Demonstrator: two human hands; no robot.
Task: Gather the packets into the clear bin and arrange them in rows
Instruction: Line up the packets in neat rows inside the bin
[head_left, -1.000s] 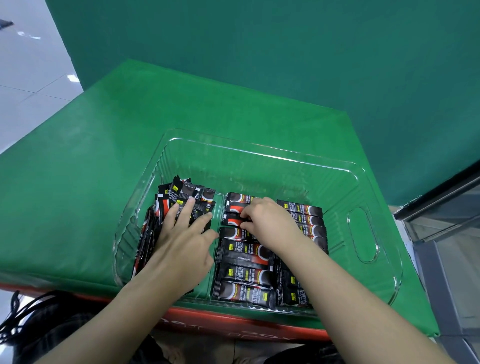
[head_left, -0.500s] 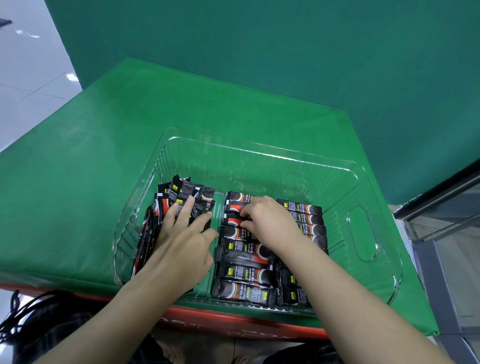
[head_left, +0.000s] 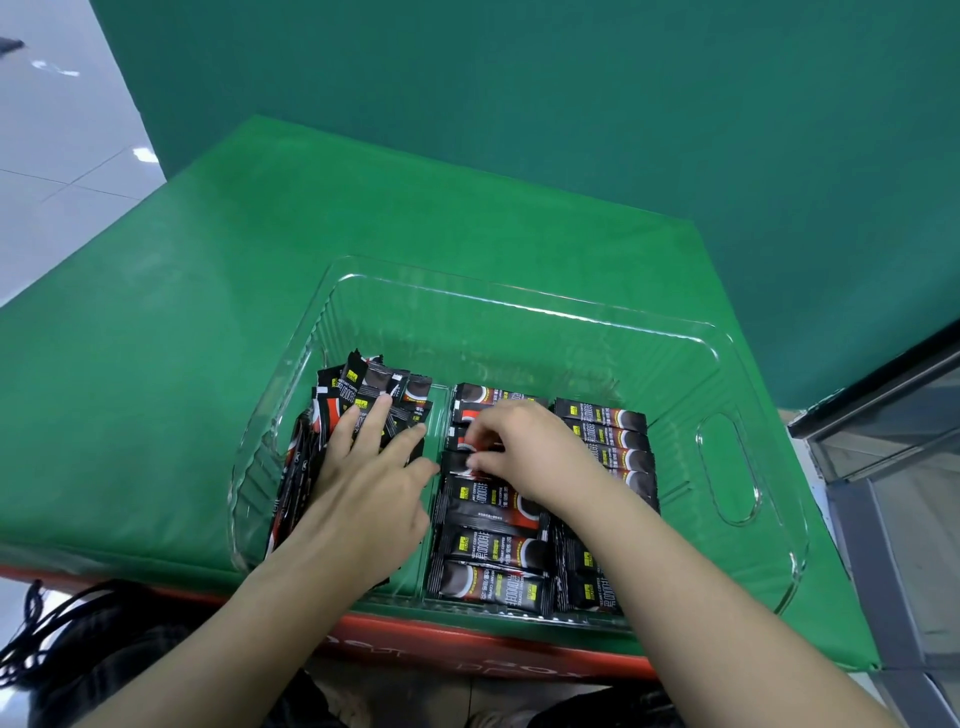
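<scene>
Head view, looking down on a green surface (head_left: 156, 374) that carries a clear bin (head_left: 727, 467) set near its near edge, toward the right corner. All visible packets lie inside the bin, in its near half. Against the bin's left wall sits a loose pile of packets (head_left: 363, 395), overlapping and lying at mixed angles, some standing on edge along the wall. At the middle, a row of packets (head_left: 493, 545) lies flat, stacked one behind another from the near wall toward the far side; a second row (head_left: 608, 431) lies just beside it on the right, partly hidden under the right forearm. The left hand (head_left: 363, 478) rests palm down on the loose pile, fingers (head_left: 376, 415) straight and slightly spread, pressing the packets rather than gripping them. The right hand (head_left: 530, 452) is over the far part of the middle row, its fingers curled, with thumb and fingertips pinching the edge of one packet there. A handle cutout (head_left: 727, 467) shows in the bin's right rim. A red box edge (head_left: 467, 644) runs under the surface's near edge.
</scene>
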